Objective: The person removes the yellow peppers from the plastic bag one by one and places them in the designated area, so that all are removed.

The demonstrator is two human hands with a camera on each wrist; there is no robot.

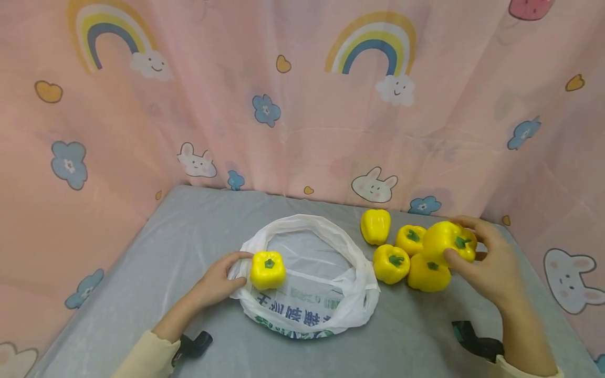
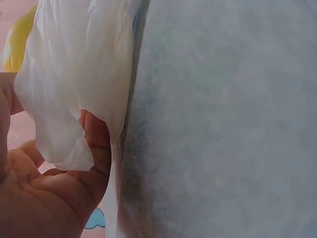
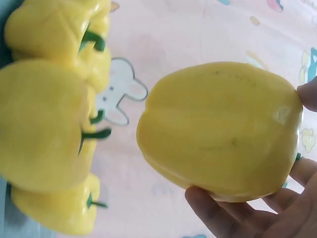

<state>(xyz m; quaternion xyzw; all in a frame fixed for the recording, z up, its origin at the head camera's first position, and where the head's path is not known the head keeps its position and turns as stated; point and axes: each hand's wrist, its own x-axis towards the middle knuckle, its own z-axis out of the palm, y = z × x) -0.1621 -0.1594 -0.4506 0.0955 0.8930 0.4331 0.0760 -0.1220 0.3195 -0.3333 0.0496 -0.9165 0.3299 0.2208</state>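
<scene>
A white plastic bag [image 1: 366, 299] with printed characters stands with its mouth wide at the middle of the table. My left hand [image 1: 219, 281] grips its left rim; in the left wrist view, fingers [image 2: 96, 144] curl around the bag's edge [image 2: 74, 89]. One yellow bell pepper [image 1: 267, 274] is inside the bag's left side, beside that hand. On the right, my right hand [image 1: 491, 257] holds another yellow bell pepper [image 1: 441, 241] by its stem end, between thumb and fingers. In the right wrist view this held pepper [image 3: 223, 131] is apart from the others.
Several yellow bell peppers [image 1: 391, 264] lie grouped right of the bag, one [image 1: 375, 227] farther back. Grey cloth covers the table [image 1: 189, 226]. A pink patterned curtain [image 1: 302, 136] rises behind and along both sides.
</scene>
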